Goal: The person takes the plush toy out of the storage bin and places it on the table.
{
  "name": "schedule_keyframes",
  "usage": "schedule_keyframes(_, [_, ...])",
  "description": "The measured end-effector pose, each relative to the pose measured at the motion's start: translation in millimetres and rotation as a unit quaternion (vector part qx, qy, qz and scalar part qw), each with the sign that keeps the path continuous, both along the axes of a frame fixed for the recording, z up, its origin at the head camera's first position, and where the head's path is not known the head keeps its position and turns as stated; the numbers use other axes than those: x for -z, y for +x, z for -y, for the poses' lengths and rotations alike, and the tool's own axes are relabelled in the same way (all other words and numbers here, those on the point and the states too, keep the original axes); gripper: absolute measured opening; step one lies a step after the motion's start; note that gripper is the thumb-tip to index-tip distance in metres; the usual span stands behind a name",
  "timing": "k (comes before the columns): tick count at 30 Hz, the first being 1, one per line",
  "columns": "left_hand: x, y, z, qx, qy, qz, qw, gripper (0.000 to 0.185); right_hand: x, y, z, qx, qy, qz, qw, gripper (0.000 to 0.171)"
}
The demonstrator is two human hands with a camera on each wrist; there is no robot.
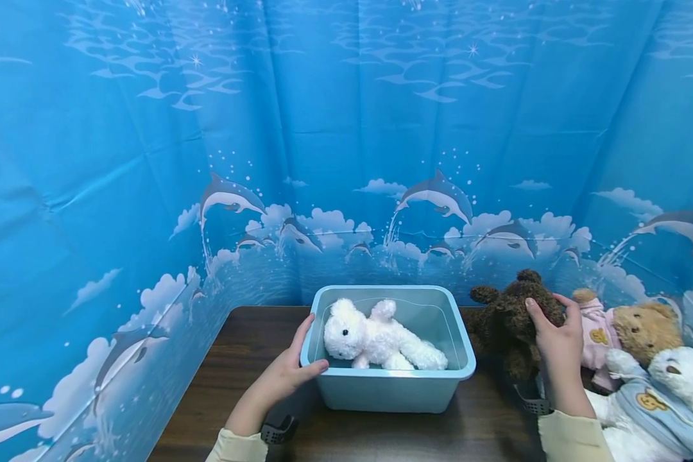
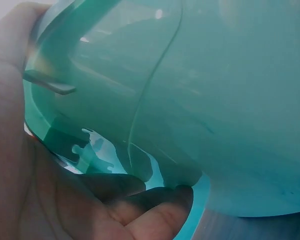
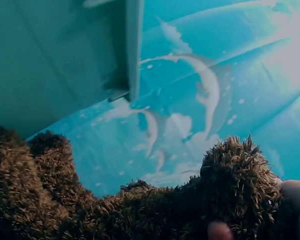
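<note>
A light blue plastic bin stands on the dark wooden table with a white plush dog lying inside. My left hand grips the bin's left rim, thumb over the edge; in the left wrist view the bin wall fills the frame beside my palm. My right hand grips a dark brown plush bear just right of the bin. The right wrist view shows brown bear fur and the bin's side.
A tan bear in pink clothes and a white bear in a blue shirt lie at the right edge. A blue dolphin-print curtain encloses the table on the back and both sides.
</note>
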State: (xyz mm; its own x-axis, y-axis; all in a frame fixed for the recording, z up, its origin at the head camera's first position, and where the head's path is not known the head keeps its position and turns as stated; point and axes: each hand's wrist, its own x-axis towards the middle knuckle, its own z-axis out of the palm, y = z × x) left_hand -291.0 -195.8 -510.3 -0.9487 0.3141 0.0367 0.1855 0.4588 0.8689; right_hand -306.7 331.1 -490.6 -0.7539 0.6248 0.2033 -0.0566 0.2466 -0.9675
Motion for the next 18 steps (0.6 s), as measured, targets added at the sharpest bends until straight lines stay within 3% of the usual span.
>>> schedule_keyframes(7, [-1.3,0.2,3.0,0.0,-0.002,-0.004,1.0,0.102,17.1,-13.0,-6.8,-0.015,-0.025,0.051,0.998,0.083])
schedule_keyframes(15, [-2.2,-1.5,5.0,0.006,-0.006,-0.005,1.0,0.102,31.7,-23.4,-11.9,-0.073,-0.144,0.069,0.984,0.085])
schedule_keyframes(18, [-3.0,-1.3,5.4,0.008,-0.006,-0.002,0.9999,0.102,33.4,-25.9,-19.5,-0.11,-0.117,0.094,0.983,0.091])
